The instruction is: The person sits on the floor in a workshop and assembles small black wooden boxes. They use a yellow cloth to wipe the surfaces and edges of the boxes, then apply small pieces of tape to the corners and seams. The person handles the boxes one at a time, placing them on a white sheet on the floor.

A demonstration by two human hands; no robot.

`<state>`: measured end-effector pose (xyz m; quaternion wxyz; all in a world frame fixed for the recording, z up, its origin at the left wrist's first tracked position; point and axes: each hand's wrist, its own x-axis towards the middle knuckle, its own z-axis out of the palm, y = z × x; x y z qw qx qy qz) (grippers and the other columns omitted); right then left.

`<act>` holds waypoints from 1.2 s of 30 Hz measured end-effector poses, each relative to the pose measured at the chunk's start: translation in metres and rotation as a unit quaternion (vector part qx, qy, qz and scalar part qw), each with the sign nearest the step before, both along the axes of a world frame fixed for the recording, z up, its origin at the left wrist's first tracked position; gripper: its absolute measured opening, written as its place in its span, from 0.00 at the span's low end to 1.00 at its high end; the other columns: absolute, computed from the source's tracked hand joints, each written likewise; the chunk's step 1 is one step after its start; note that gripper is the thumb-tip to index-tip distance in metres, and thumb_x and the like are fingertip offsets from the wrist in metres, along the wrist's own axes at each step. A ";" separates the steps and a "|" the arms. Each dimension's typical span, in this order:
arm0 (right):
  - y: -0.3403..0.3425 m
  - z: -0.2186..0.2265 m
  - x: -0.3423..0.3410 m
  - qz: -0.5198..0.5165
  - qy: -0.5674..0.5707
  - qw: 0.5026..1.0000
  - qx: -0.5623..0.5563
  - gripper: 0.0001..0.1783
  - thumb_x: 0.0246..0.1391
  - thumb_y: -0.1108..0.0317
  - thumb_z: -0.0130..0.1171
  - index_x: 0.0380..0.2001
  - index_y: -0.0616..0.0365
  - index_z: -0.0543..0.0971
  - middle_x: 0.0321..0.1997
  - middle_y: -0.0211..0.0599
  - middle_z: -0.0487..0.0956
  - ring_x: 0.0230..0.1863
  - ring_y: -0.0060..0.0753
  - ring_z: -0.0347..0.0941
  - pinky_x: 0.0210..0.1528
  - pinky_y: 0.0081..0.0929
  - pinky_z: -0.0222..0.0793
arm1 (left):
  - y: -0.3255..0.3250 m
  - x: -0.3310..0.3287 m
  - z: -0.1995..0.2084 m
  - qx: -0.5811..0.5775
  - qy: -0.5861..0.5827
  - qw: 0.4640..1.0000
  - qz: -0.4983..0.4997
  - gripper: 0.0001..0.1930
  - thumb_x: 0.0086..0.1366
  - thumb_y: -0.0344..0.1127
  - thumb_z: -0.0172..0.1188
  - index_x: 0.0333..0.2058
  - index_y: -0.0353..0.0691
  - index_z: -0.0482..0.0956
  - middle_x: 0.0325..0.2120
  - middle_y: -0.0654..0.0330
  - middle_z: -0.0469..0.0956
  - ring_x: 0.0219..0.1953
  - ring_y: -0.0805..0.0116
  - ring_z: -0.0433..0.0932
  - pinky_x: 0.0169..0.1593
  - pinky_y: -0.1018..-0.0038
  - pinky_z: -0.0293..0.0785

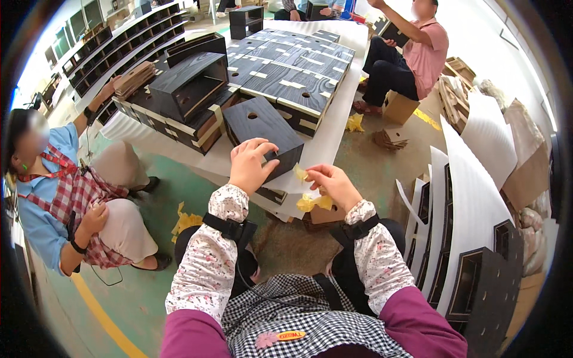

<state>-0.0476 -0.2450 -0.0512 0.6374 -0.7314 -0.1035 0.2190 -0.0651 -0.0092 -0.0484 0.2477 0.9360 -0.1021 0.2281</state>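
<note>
A black wood-grain box (262, 122) with a round hole in its top sits on the near corner of the covered table. My left hand (250, 166) is at its near edge, fingers bent over the top and thumb against the near side. Just right of the box, my right hand (334, 186) pinches a strip of yellow tape (300, 172) between thumb and fingertips. Below those fingers is a crumpled bunch of yellow tape (313, 203); whether it hangs from the hand or clings to the table edge, I cannot tell.
Taped black boxes (292, 59) cover the table beyond, with an open box (190, 83) on top at left. A co-worker in a checked apron (89, 203) sits left; another in a pink shirt (427, 53) sits far right. Black frames (477, 280) with white foam sheets stand near right.
</note>
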 end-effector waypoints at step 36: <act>0.101 0.001 0.033 -0.088 -0.435 0.886 -0.132 0.11 0.53 0.63 0.54 0.29 0.60 0.75 0.30 0.44 0.73 0.35 0.49 0.71 0.37 0.39 0.66 | 0.028 -0.017 0.012 -0.066 0.008 0.997 -0.050 0.15 0.45 0.31 0.66 0.34 0.43 0.75 0.45 0.56 0.73 0.49 0.56 0.71 0.51 0.65 0.67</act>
